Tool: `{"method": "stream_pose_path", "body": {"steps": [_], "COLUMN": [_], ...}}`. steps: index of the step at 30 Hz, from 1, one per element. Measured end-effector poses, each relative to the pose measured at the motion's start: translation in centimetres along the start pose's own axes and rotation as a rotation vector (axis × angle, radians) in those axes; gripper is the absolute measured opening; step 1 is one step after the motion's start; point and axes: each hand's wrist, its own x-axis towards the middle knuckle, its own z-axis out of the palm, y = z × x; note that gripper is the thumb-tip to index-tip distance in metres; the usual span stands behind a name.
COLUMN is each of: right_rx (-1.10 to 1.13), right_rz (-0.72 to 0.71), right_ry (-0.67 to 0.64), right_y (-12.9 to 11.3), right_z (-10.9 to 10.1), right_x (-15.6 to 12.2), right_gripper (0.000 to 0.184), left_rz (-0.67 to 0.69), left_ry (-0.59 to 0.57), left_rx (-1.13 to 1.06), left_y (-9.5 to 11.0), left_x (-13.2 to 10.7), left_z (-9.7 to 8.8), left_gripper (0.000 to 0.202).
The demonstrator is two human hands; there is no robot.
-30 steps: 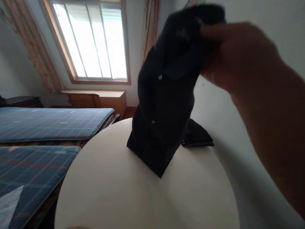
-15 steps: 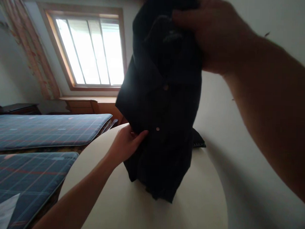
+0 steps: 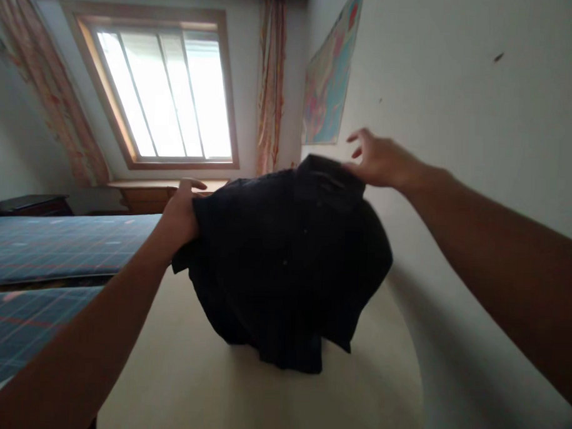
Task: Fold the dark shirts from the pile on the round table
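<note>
A dark, short-sleeved button-up shirt [image 3: 284, 264] hangs between my two hands, its collar at the upper right and small pale buttons down the front. My left hand [image 3: 183, 214] is closed on the left side of the shirt, near a sleeve; some of its fingers are hidden by the cloth. Up at the collar, my right hand [image 3: 375, 158] pinches the shirt between thumb and finger, with its other fingers lifted. The lower hem hangs just over or against the pale round table [image 3: 177, 373]; contact is not plain.
The white wall [image 3: 480, 152] runs close along the right, with a map [image 3: 331, 78] on it. To the left lie plaid mattresses [image 3: 69, 238]. Behind the table are a window [image 3: 163, 97], curtains [image 3: 272, 82] and a wooden cabinet [image 3: 146, 197].
My right hand has moved down and away with the collar. My left hand has gone up and left, spreading the shirt sideways. The dark item behind the shirt is now hidden.
</note>
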Motion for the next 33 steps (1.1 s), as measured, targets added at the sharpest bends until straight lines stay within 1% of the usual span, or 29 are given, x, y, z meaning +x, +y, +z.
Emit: {"method": "stream_pose_path", "body": {"steps": [1, 2, 3, 4, 5, 6, 7, 8, 9, 10, 12, 13, 15, 17, 19, 21, 23, 26, 28, 30, 32, 33], "right_rx": [-0.107, -0.176, -0.227, -0.25, -0.255, -0.255, -0.242, -0.226, -0.214, -0.223, -0.294, -0.319, -0.351, -0.352, -0.339, -0.302, -0.27, -0.147, -0.064, 0.025, 0.071, 0.071], "right_rz": [-0.034, -0.07, -0.101, -0.134, -0.158, -0.181, -0.233, -0.299, -0.358, -0.395, -0.428, -0.444, -0.47, -0.467, -0.4, -0.323, -0.295, -0.29, -0.296, -0.272, -0.234, -0.22], "right_ry": [-0.081, -0.182, -0.313, -0.44, -0.563, -0.668, -0.741, -0.806, -0.854, -0.883, -0.868, -0.863, -0.844, -0.794, -0.656, -0.474, -0.272, 0.104, 0.296, 0.411, 0.434, 0.415], "right_y": [0.5, 0.9, 1.1, 1.1, 1.0, 0.9, 0.7, 0.5, 0.3, 0.2, 0.2, 0.3, 0.6, 0.7, 0.6, 0.0, -0.9, -2.4, -3.3, -4.0, -4.3, -4.3], "right_z": [1.5, 3.2, 4.8, 6.5, 8.1, 9.7, 11.1, 12.3, 13.4, 14.3, 15.5, 15.8, 15.6, 14.6, 12.8, 10.4, 7.8, 3.9, 1.9, 0.6, 0.5, 1.0], "right_x": [-1.2, -2.9, -4.9, -7.4, -10.1, -12.9, -15.6, -18.3, -20.6, -22.6, -25.2, -25.7, -25.4, -23.6, -20.8, -17.5, -14.5, -10.8, -8.9, -7.3, -6.0, -5.5], "right_gripper": [0.042, 0.034, 0.024, 0.022, 0.025, 0.029, 0.034, 0.041, 0.047, 0.048, 0.034, 0.032, 0.034, 0.034, 0.03, 0.03, 0.033, 0.034, 0.033, 0.032, 0.033, 0.033], "left_rz": [-0.002, 0.005, 0.014, 0.026, 0.045, 0.053, 0.058, 0.063, 0.068, 0.062, 0.055, 0.048, 0.026, -0.005, -0.029, -0.045, -0.052, -0.033, -0.029, 0.013, 0.003, -0.013], "left_ry": [-0.009, -0.047, -0.111, -0.192, -0.324, -0.493, -0.669, -0.788, -0.838, -0.872, -0.913, -0.914, -0.873, -0.773, -0.643, -0.462, -0.22, 0.124, 0.262, 0.396, 0.449, 0.389], "left_rx": [0.088, 0.241, 0.376, 0.437, 0.44, 0.432, 0.429, 0.44, 0.44, 0.441, 0.44, 0.432, 0.399, 0.355, 0.326, 0.295, 0.09, -0.165, -0.3, -0.399, -0.373, -0.338], "left_y": [-0.4, -0.9, -1.4, -1.9, -2.3, -2.7, -3.0, -3.3, -3.6, -3.8, -4.2, -4.4, -4.8, -5.0, -4.6, -3.3, -0.8, 4.4, 8.0, 10.6, 11.8, 11.9], "left_x": [-0.7, -1.7, -3.0, -4.6, -6.3, -8.1, -9.9, -11.6, -13.2, -14.5, -16.1, -16.4, -15.9, -14.0, -11.3, -8.1, -4.9, -1.1, 0.6, 1.8, 2.4, 2.5], "left_z": [0.8, 1.9, 3.0, 4.3, 5.6, 6.8, 8.0, 9.0, 9.9, 10.6, 11.6, 11.8, 11.8, 11.3, 10.2, 8.6, 6.7, 3.8, 2.3, 1.3, 0.9, 0.9], "left_gripper": [0.028, 0.025, 0.021, 0.022, 0.027, 0.033, 0.04, 0.048, 0.053, 0.05, 0.036, 0.033, 0.03, 0.029, 0.032, 0.032, 0.026, 0.021, 0.019, 0.017, 0.02, 0.02]}}
